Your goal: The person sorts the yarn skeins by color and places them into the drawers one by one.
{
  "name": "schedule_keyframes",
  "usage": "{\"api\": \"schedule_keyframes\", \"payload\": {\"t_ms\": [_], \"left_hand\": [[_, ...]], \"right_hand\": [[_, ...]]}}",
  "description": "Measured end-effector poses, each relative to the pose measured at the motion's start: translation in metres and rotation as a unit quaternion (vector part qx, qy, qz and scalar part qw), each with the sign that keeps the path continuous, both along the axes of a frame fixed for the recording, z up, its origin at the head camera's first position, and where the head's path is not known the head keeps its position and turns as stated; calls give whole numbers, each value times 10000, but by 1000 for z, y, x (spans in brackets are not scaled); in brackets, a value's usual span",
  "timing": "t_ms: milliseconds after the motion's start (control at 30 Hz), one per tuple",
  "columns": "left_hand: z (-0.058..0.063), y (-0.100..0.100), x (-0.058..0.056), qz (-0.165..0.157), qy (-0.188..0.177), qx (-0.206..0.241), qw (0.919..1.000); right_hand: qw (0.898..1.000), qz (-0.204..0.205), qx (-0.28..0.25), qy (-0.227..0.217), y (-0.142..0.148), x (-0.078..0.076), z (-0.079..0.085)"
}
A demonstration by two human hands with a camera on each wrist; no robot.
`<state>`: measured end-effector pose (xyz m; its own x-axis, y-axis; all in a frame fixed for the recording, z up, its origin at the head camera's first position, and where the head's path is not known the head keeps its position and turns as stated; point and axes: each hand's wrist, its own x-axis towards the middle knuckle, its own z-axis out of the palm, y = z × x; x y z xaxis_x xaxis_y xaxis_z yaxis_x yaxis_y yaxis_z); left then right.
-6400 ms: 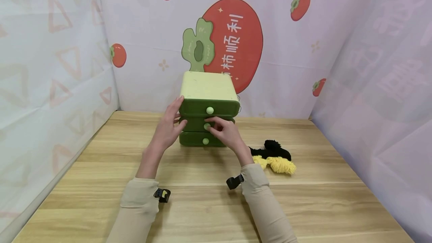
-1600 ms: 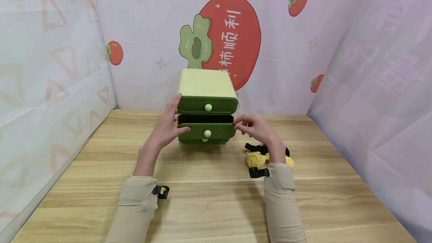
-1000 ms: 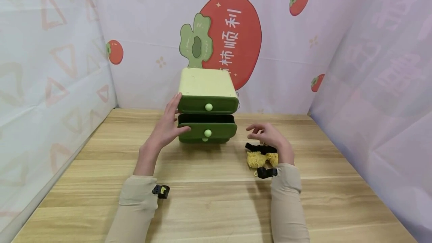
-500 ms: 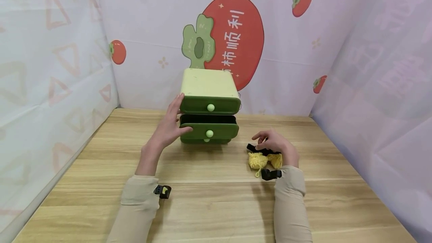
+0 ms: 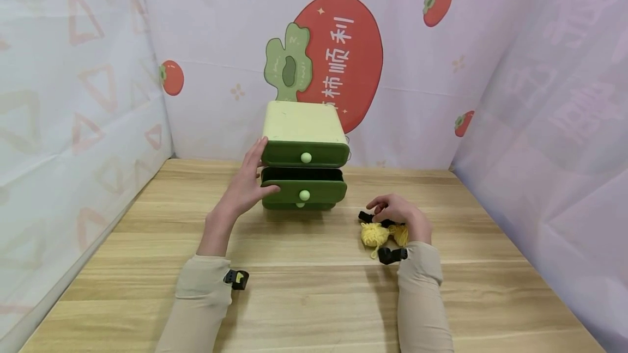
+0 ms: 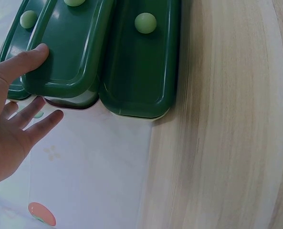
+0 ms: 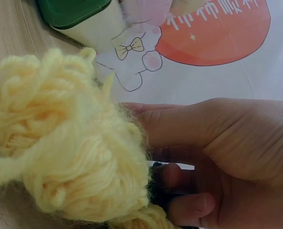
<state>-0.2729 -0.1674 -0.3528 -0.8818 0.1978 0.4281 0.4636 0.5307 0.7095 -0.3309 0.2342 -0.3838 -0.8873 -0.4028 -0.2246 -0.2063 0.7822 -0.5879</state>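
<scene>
A small drawer cabinet [image 5: 304, 121] with a cream top and green fronts stands at the back of the table, its middle drawer [image 5: 294, 192] pulled partway out. My left hand [image 5: 243, 187] rests against its left side, fingers extended. The left wrist view shows the thumb [image 6: 31, 59] on the middle drawer's front. To the right lies a yellow yarn bundle [image 5: 374, 235], with black yarn [image 5: 365, 217] behind it. My right hand [image 5: 397, 210] is at the black yarn with bent fingers. The yellow yarn hides its fingertips in the right wrist view, so I cannot tell whether it grips any strand.
The wooden table [image 5: 294, 298] ends at a printed fabric backdrop [image 5: 211, 31] behind the cabinet, with fabric walls on both sides. The top drawer [image 5: 284, 153] is closed, and the bottom drawer [image 5: 275, 206] sits below the protruding middle one.
The middle drawer has come out since the earliest frame. My right hand has left its knob, moved right past the drawer's edge and lowered to the yarn. The left hand has stayed at the cabinet.
</scene>
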Motion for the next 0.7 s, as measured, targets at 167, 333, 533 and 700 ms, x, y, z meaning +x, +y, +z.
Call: {"api": "schedule_keyframes", "payload": {"t_ms": [167,333,533,700], "left_hand": [[0,0,-1,25,-8,-30,10000],[-1,1,0,20,-40,-19,10000],[-2,1,0,6,-48,-19,10000],[-1,1,-1,-5,-44,-22,10000]], "right_hand": [[9999,92,9,-107,0,2,-1],[9997,168,154,-39,-1,4,-2],[9990,214,235,314,-2,2,-3],[9982,118,218,537,-4,1,-1]]}}
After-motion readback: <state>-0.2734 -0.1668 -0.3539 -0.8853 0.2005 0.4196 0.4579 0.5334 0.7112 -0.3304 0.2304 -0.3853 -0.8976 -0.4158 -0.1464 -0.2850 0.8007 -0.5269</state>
